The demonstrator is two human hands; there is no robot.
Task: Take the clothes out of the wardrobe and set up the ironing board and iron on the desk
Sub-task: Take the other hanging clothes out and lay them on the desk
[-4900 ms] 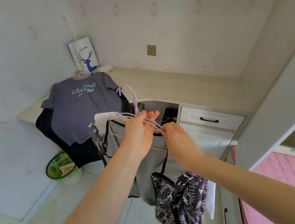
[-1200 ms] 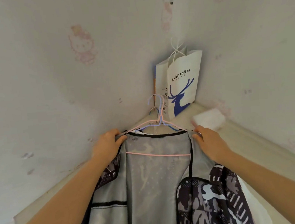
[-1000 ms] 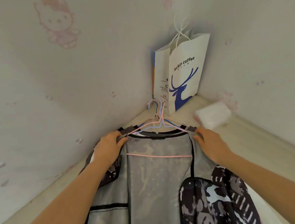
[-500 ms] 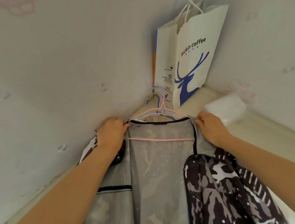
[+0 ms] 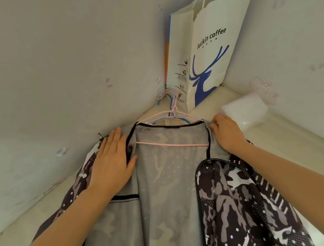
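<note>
Two bare hands lie on a camouflage jacket [image 5: 163, 191] that is spread open, grey mesh lining up, on the pale desk [image 5: 308, 169] in the corner of the room. At the left, the left hand [image 5: 111, 162] rests flat on the jacket's left shoulder, fingers straight and together, grasping nothing. Between the hands a pink hanger [image 5: 171, 144] sits inside the jacket, its bar crossing the lining below the black-trimmed collar. Its hook lies among other pink and blue hooks [image 5: 166, 97] that point to the far corner. Just right of these a white paper bag [image 5: 207, 50], printed with a blue deer and "luckin coffee", stands upright against the wall. Further right, the right hand [image 5: 227, 134] curls its fingers over the jacket's right shoulder, gripping the cloth there. Just beyond it lies a blurred white packet [image 5: 246, 113].
</note>
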